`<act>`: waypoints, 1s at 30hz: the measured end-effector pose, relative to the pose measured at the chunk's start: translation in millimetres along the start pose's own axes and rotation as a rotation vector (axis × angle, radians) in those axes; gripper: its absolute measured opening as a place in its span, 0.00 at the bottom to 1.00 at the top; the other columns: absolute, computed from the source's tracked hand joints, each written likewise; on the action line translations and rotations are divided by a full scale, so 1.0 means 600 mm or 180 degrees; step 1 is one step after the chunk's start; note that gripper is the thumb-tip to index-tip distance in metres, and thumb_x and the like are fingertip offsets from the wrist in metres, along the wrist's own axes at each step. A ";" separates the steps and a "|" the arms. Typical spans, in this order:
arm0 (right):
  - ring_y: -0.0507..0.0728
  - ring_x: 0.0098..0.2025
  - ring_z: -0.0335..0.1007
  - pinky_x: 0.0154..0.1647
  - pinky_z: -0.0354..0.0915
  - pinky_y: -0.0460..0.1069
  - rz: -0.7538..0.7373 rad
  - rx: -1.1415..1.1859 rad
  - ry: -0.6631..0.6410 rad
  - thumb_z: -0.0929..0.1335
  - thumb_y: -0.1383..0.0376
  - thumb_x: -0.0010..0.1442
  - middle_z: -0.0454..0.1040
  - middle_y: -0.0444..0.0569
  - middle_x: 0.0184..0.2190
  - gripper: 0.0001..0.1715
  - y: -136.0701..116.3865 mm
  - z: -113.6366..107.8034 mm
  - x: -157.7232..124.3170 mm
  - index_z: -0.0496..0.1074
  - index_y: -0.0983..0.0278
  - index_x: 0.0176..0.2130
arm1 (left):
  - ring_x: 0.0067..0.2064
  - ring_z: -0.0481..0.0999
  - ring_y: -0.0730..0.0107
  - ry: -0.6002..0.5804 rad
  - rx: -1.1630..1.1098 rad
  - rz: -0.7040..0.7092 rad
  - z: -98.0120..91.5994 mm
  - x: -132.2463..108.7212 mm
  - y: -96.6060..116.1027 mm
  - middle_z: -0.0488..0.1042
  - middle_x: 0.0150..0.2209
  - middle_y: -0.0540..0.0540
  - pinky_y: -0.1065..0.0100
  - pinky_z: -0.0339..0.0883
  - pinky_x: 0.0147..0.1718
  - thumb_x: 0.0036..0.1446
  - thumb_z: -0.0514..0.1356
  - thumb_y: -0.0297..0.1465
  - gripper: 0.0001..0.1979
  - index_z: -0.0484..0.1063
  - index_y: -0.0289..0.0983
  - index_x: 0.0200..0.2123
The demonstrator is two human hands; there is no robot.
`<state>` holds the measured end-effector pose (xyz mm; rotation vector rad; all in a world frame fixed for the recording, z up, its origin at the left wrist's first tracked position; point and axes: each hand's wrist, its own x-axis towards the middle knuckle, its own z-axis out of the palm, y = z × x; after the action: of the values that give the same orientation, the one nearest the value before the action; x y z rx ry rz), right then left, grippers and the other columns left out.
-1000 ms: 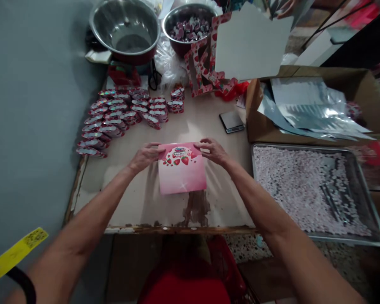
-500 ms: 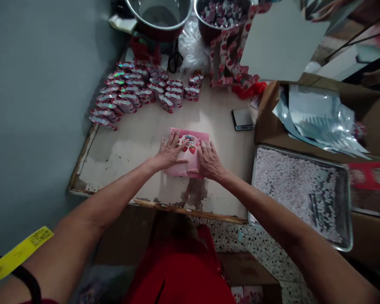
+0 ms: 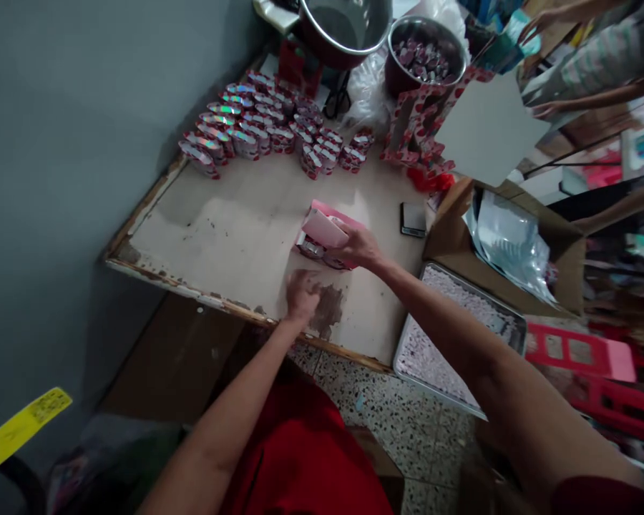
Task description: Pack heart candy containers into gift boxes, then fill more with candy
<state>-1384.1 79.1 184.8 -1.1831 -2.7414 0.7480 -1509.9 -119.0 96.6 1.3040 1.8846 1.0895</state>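
A pink printed box (image 3: 325, 229) lies tilted on the worktable (image 3: 220, 214), its light pink flap raised. Dark and silvery shapes show along its near side, too blurred to name. My right hand (image 3: 357, 247) grips the box from the right, fingers on the flap and thumb lower down. My left hand (image 3: 303, 297) is off the box, just in front of it above a worn brown patch of the tabletop. Motion smears its fingers, and I see nothing clearly in them.
Several filled foil pouches (image 3: 255, 132) stand in rows at the back left. Behind are two metal pots, one holding wrapped pieces (image 3: 423, 61), and scissors (image 3: 337, 100). Rightward are a small scale (image 3: 412, 219), a carton (image 3: 563, 243) and a tray (image 3: 408, 357). Co-workers' hands show upper right.
Both hands were flat on the pink box. My left hand has drawn back toward the table's front edge. My right hand now grips the box, with its flap raised. The view has turned.
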 end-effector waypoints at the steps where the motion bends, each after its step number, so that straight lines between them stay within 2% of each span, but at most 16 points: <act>1: 0.69 0.58 0.75 0.60 0.70 0.61 0.0001 0.0028 0.0009 0.76 0.50 0.53 0.78 0.46 0.60 0.51 0.002 -0.003 0.001 0.64 0.53 0.71 | 0.55 0.73 0.51 -0.0155 -0.0031 0.0078 0.028 -0.006 0.014 0.76 0.50 0.37 0.48 0.66 0.59 0.59 0.61 0.27 0.17 0.76 0.39 0.52; 3: 0.69 0.60 0.74 0.61 0.70 0.62 0.0035 0.0012 0.0056 0.77 0.51 0.53 0.76 0.48 0.62 0.51 0.004 0.001 0.000 0.64 0.54 0.71 | 0.56 0.73 0.50 -0.0179 0.0022 0.0133 0.072 -0.001 0.039 0.76 0.52 0.38 0.48 0.65 0.59 0.59 0.64 0.29 0.19 0.76 0.41 0.54; 6: 0.70 0.62 0.72 0.62 0.70 0.64 0.0079 -0.0046 0.0179 0.78 0.52 0.52 0.72 0.50 0.66 0.52 0.006 0.019 -0.002 0.65 0.55 0.71 | 0.58 0.71 0.48 -0.0299 0.0129 0.0243 0.102 0.020 0.054 0.76 0.54 0.39 0.48 0.63 0.60 0.61 0.65 0.35 0.18 0.75 0.41 0.54; 8: 0.70 0.63 0.71 0.62 0.70 0.65 0.0098 -0.0080 0.0181 0.78 0.53 0.51 0.71 0.51 0.67 0.53 0.009 0.030 -0.002 0.65 0.56 0.71 | 0.59 0.70 0.47 -0.0326 0.0210 0.0186 0.104 0.030 0.051 0.76 0.55 0.39 0.49 0.62 0.60 0.61 0.66 0.37 0.17 0.75 0.41 0.53; 12: 0.72 0.68 0.66 0.65 0.68 0.67 0.0140 -0.0232 0.0190 0.79 0.52 0.50 0.67 0.55 0.69 0.56 0.016 0.051 -0.002 0.63 0.58 0.71 | 0.59 0.71 0.48 -0.0395 0.0253 0.0123 0.099 0.036 0.045 0.77 0.54 0.40 0.49 0.62 0.61 0.59 0.68 0.32 0.16 0.75 0.39 0.50; 16: 0.74 0.72 0.58 0.67 0.65 0.70 0.0053 -0.0347 0.0331 0.77 0.51 0.53 0.62 0.60 0.72 0.55 0.018 0.075 -0.009 0.61 0.63 0.72 | 0.59 0.72 0.46 -0.0347 0.0232 0.0101 0.103 0.032 0.046 0.77 0.52 0.39 0.49 0.64 0.60 0.55 0.70 0.30 0.17 0.77 0.39 0.49; 18: 0.75 0.72 0.56 0.67 0.64 0.72 0.0021 -0.0393 0.0416 0.77 0.52 0.54 0.61 0.61 0.72 0.55 0.015 0.084 -0.015 0.60 0.63 0.72 | 0.57 0.73 0.49 -0.0278 0.0048 0.0138 0.101 0.028 0.040 0.78 0.51 0.40 0.50 0.67 0.60 0.56 0.69 0.29 0.14 0.77 0.40 0.47; 20: 0.77 0.72 0.55 0.66 0.64 0.73 0.0000 -0.0439 0.0475 0.77 0.52 0.54 0.60 0.63 0.72 0.55 0.011 0.089 -0.020 0.59 0.64 0.72 | 0.54 0.76 0.54 -0.0014 -0.0259 0.0073 0.088 0.025 0.026 0.78 0.49 0.41 0.53 0.69 0.57 0.61 0.64 0.29 0.09 0.77 0.40 0.45; 21: 0.77 0.73 0.54 0.67 0.63 0.74 0.0000 -0.0458 0.0490 0.76 0.52 0.54 0.59 0.64 0.73 0.55 0.008 0.090 -0.023 0.59 0.65 0.72 | 0.52 0.76 0.55 0.0266 -0.0378 -0.0057 0.076 0.027 0.017 0.77 0.48 0.41 0.53 0.70 0.55 0.63 0.61 0.30 0.08 0.76 0.40 0.46; 23: 0.79 0.73 0.53 0.67 0.61 0.75 -0.0003 -0.0473 0.0477 0.76 0.51 0.55 0.56 0.65 0.73 0.55 0.005 0.090 -0.027 0.58 0.65 0.72 | 0.51 0.75 0.57 0.0929 -0.0413 -0.0359 0.042 0.040 -0.004 0.76 0.49 0.39 0.54 0.71 0.52 0.67 0.59 0.34 0.12 0.73 0.39 0.51; 25: 0.80 0.73 0.51 0.68 0.59 0.77 -0.0016 -0.0458 0.0446 0.76 0.51 0.55 0.55 0.65 0.74 0.55 0.005 0.091 -0.030 0.57 0.65 0.72 | 0.54 0.73 0.55 0.1271 -0.0194 -0.0377 0.001 0.067 -0.022 0.73 0.54 0.35 0.54 0.70 0.53 0.67 0.60 0.39 0.20 0.68 0.37 0.59; 27: 0.80 0.74 0.49 0.69 0.56 0.79 -0.0062 -0.0413 0.0453 0.76 0.51 0.56 0.54 0.65 0.74 0.55 0.007 0.092 -0.031 0.55 0.63 0.73 | 0.59 0.70 0.54 0.1068 0.0087 0.0036 -0.037 0.104 -0.033 0.71 0.60 0.35 0.54 0.67 0.58 0.66 0.62 0.42 0.24 0.68 0.38 0.61; 30: 0.80 0.74 0.48 0.69 0.55 0.80 -0.0164 -0.0328 0.0537 0.75 0.51 0.57 0.53 0.64 0.74 0.55 0.011 0.094 -0.031 0.53 0.60 0.73 | 0.61 0.69 0.54 0.0451 0.0363 0.0695 -0.073 0.156 -0.043 0.74 0.61 0.40 0.53 0.62 0.64 0.64 0.65 0.42 0.19 0.76 0.41 0.55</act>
<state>-1379.9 46.9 134.5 -1.1319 -2.6869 0.4828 -1589.4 -48.6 93.7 1.5632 1.9666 1.2274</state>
